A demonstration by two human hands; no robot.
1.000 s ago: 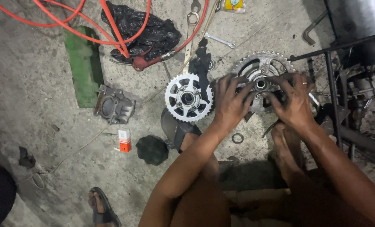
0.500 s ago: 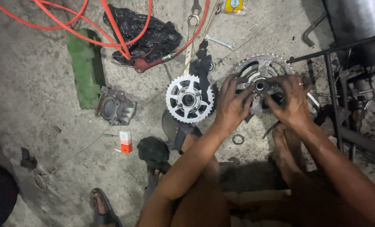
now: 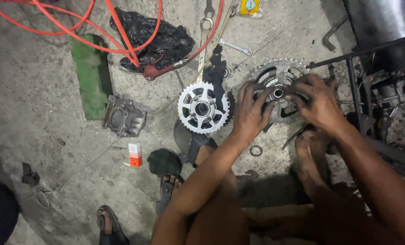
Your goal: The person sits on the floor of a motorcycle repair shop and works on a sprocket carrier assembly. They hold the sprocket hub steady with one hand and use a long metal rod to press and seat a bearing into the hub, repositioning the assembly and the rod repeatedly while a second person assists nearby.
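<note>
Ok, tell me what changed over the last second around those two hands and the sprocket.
A sandalled foot has stepped in beside the black cap at lower centre. Both hands, left hand and right hand, stay pressed on the sprocket hub; the loose sprocket has not moved.

Bare workshop floor under dim light

We look down on a rough grey concrete floor (image 3: 43, 149), stained and dusty, lit unevenly, with shadow along its left edge; dark metal framework (image 3: 354, 86) stands at the right and orange hose (image 3: 120, 36) loops across the top
</note>
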